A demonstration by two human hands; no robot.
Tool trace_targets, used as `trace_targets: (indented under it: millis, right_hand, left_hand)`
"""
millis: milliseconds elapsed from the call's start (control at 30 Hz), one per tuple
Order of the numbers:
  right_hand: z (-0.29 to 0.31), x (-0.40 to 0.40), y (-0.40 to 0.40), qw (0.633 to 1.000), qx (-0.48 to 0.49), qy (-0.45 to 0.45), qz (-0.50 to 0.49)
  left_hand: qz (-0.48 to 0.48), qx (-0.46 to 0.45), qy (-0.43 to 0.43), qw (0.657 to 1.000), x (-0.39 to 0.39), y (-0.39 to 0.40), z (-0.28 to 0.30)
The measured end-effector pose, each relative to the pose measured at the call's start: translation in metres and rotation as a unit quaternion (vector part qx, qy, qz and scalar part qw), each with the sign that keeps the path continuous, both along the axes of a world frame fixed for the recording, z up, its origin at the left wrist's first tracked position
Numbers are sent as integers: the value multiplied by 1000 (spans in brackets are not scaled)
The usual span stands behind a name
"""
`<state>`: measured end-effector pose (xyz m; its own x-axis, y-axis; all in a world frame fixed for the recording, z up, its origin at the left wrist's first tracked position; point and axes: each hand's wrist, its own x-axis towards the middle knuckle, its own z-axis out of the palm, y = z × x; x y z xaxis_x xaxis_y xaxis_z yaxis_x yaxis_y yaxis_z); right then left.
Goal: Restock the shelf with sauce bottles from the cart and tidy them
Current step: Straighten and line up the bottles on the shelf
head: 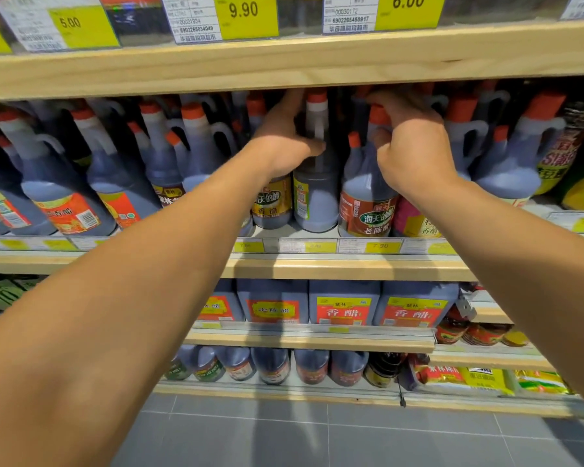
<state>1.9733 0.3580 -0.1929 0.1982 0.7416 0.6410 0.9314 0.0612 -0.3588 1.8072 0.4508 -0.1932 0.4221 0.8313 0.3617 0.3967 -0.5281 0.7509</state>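
Dark sauce bottles with orange caps fill the middle wooden shelf (pixel 317 267). My left hand (pixel 284 146) wraps around the neck and handle of a dark bottle (pixel 316 197) that stands turned sideways, with its label edge facing me. My right hand (pixel 412 146) grips the top of the neighbouring bottle with a red-brown label (pixel 368 214), and its fingers curl over the orange cap. Both bottles stand on the shelf at its front edge. Both forearms reach in from below. No cart is in view.
The upper shelf board (pixel 284 62) hangs just above my hands, with yellow price tags (pixel 246 15) on it. More bottles (pixel 64 197) crowd the left and right of the shelf. Large jugs (pixel 344 305) sit on the lower shelf. Grey floor tiles (pixel 317 439) lie below.
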Motion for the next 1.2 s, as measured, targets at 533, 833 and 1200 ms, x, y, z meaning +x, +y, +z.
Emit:
trace_targets:
  millis: [533, 833, 1200]
  right_hand:
    - [2, -1, -1, 994, -80, -41, -63]
    - [-2, 4, 3, 996, -79, 40, -9]
    - [-1, 0, 6, 993, -58, 101, 10]
  left_hand:
    - [201, 183, 81, 959, 6, -22, -12]
    - [90, 159, 14, 983, -3, -21, -8]
    - [93, 119, 18, 988, 5, -20, -1]
